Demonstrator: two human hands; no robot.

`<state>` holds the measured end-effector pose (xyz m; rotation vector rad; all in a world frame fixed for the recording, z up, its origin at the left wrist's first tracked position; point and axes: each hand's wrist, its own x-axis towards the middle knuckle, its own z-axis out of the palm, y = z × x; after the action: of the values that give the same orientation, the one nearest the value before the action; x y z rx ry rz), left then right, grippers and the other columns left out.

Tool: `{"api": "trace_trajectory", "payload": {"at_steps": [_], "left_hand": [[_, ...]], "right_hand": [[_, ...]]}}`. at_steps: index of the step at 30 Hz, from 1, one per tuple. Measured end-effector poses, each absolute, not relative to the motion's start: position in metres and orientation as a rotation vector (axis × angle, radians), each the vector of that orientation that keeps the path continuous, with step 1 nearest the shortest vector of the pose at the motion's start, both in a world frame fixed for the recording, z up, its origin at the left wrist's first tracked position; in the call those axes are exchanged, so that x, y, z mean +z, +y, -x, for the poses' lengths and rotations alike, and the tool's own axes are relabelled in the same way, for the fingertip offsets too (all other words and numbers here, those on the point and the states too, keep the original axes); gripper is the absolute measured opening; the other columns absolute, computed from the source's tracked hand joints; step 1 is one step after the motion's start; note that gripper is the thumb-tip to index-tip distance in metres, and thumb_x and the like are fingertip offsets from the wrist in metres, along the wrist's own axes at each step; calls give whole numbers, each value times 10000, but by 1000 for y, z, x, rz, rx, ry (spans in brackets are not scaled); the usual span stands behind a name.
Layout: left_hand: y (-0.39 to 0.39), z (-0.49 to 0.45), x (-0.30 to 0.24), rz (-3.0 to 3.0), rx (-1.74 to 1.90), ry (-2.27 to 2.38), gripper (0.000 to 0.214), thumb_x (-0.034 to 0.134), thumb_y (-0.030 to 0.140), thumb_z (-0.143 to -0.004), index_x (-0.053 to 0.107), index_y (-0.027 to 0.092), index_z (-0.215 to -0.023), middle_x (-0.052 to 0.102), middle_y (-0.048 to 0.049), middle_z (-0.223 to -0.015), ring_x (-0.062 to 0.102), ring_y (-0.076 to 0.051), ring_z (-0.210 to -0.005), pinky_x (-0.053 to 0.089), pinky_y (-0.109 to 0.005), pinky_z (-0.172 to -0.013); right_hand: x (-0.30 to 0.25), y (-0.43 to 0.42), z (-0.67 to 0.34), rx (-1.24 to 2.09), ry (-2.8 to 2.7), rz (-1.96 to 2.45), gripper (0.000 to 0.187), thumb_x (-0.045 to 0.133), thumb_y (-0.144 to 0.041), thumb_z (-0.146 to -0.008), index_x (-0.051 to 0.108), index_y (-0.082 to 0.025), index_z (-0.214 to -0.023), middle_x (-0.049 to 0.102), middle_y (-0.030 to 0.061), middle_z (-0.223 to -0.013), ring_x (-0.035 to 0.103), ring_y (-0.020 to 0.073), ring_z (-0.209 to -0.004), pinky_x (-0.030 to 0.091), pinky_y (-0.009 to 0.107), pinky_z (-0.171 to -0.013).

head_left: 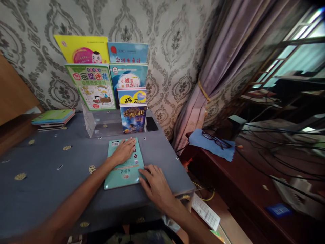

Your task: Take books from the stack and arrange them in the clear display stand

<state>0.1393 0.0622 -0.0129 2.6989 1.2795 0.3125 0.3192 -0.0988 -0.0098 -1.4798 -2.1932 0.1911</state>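
Forearms nearest camera; teal book lying flat under left palm.
Grey-covered table is topped by a clear stand loaded with books. Just in front of the stand, teal book is laid barcode-side up, long axis running near to far. Right hand is placed at its right long edge, book leftward of half-bent fingers; pinch can't be confirmed. Left hand is closer: laid over the far half, fingers extended, nothing gripped.
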Motion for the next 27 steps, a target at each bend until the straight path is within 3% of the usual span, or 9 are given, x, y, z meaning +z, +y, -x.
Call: {"api": "trace_trajectory", "payload": {"at_steps": [3, 9, 16, 21, 27], "left_hand": [[62, -136, -12, -2680, 327, 1289, 494, 289, 333, -1043, 450, 167, -1480, 426, -95, -1575, 322, -204, -1496, 228, -438, -1229], [65, -122, -8, -2648, 320, 1424, 466, 342, 304, -1040, 480, 155, -1459, 452, -105, -1556, 370, -217, -1472, 259, -448, -1221], [73, -107, -15, -2683, 426, 1557, 412, 390, 258, -1021, 559, 166, -1385, 573, -126, -1450, 523, -248, -1355, 381, -450, -1146], [74, -107, -18, -2711, 441, 1588, 399, 400, 244, -1015, 575, 168, -1365, 607, -122, -1414, 554, -247, -1319, 402, -433, -1124], [73, -108, -17, -2722, 433, 1586, 406, 407, 255, -1012, 575, 145, -1365, 606, -130, -1411, 560, -257, -1298, 401, -425, -1109]], "right_hand": [[0, -73, -324, 246, -2224, 1460, 261, 484, -259, -1000, 679, -223, -1170, 673, 96, -1105, 608, 260, -1027, 487, 420, -921], [7, -14, -309, 260, -2331, 1426, 320, 521, -236, -972, 643, -147, -1254, 575, 153, -1397, 543, 306, -1255, 447, 470, -1051], [2, 35, -288, 230, -2378, 1444, 346, 551, -247, -966, 620, -144, -1289, 569, 169, -1415, 518, 294, -1315, 450, 465, -1060], [-9, 55, -295, 294, -2298, 1413, 393, 489, -231, -989, 594, -156, -1360, 572, 137, -1450, 500, 254, -1362, 382, 441, -1135], [-7, 59, -308, 297, -2225, 1512, 386, 477, -219, -983, 633, -153, -1330, 600, 126, -1425, 533, 264, -1337, 387, 451, -1126]]}}
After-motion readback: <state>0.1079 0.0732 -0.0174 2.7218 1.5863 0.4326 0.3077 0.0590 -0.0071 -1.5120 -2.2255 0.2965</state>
